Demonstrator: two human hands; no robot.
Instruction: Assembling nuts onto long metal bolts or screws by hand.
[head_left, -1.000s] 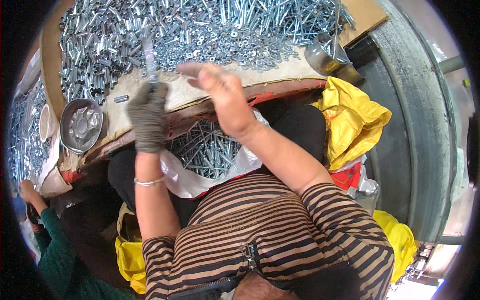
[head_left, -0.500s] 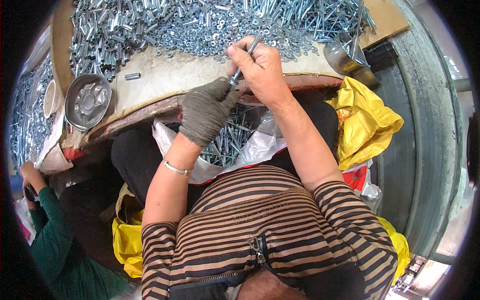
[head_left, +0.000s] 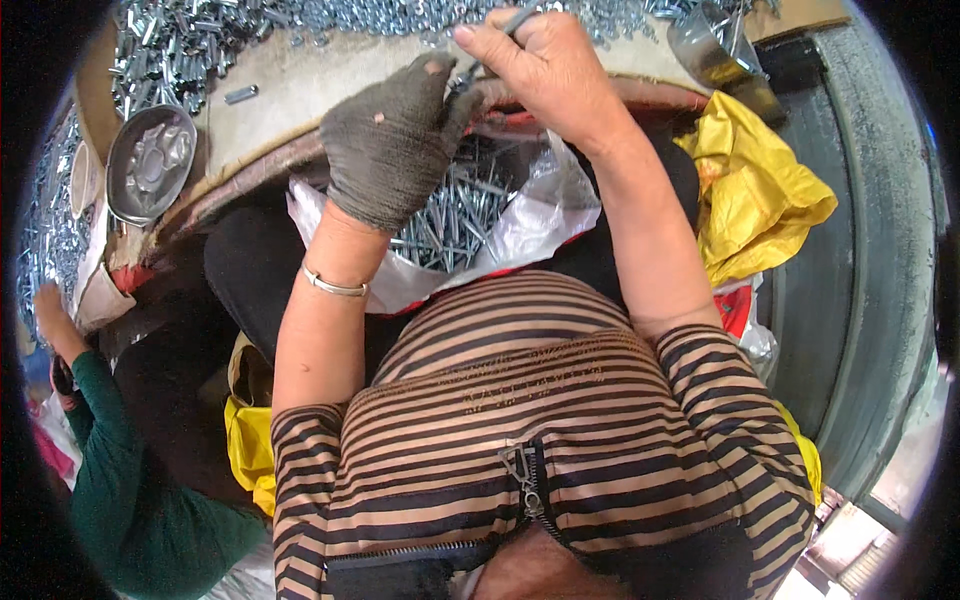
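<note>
My left hand (head_left: 385, 150) wears a grey knit glove with small holes. Its thumb and fingers close on the lower end of a metal bolt (head_left: 467, 76), just above the table's near edge. Bare and curled, my right hand (head_left: 550, 75) grips the same bolt higher up, and the tip of its shaft sticks out past the fingers. The bolt slants up to the right between both hands; small parts on it are blurred. Below the hands, on my lap, an open white plastic bag (head_left: 535, 225) holds many bolts (head_left: 455, 215).
Heaps of metal sleeves (head_left: 165, 50) and nuts and washers (head_left: 370, 15) cover the table's far side. A metal bowl (head_left: 150, 165) stands left, a metal cup (head_left: 710, 50) right. One loose sleeve (head_left: 241, 94) lies alone. Yellow sacking (head_left: 760, 200) hangs right. Another person's arm (head_left: 95, 390) is at left.
The view has tipped, so table and hands appear higher in the picture. My left hand has turned, showing more of the glove's back. Both hands stay on the bolt.
</note>
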